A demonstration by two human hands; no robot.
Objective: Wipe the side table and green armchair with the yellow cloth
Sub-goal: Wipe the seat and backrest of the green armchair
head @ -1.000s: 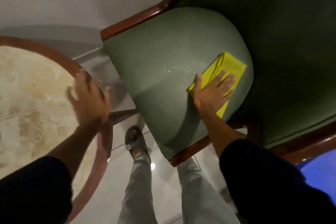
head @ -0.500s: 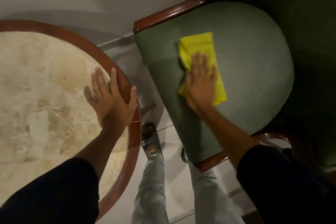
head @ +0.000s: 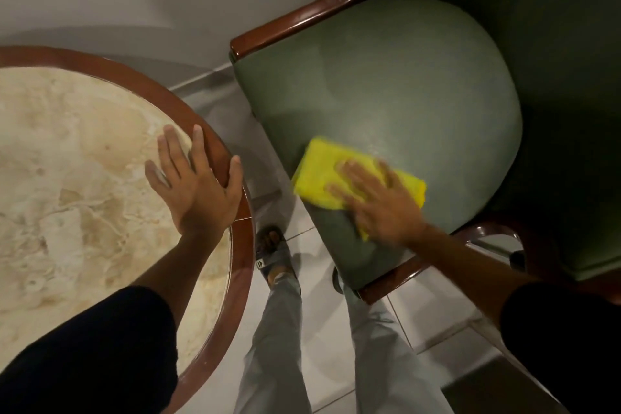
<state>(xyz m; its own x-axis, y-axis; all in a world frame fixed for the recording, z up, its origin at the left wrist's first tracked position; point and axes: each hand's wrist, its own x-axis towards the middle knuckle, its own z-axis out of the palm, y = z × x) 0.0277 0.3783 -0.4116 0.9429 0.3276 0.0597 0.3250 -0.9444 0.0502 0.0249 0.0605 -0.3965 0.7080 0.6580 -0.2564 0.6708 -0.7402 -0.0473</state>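
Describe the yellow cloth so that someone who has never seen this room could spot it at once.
Start at the green armchair right of the round side table. On its rounded upholstered arm, near the front edge, the yellow cloth lies folded under the right hand. It is the only bright yellow thing among dull green, brown and cream.

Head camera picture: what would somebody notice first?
The bright yellow cloth stands out, pressed flat under the right hand on the green armchair arm. At left, the left hand rests flat on the round side table, across its marbled top and brown wooden rim.
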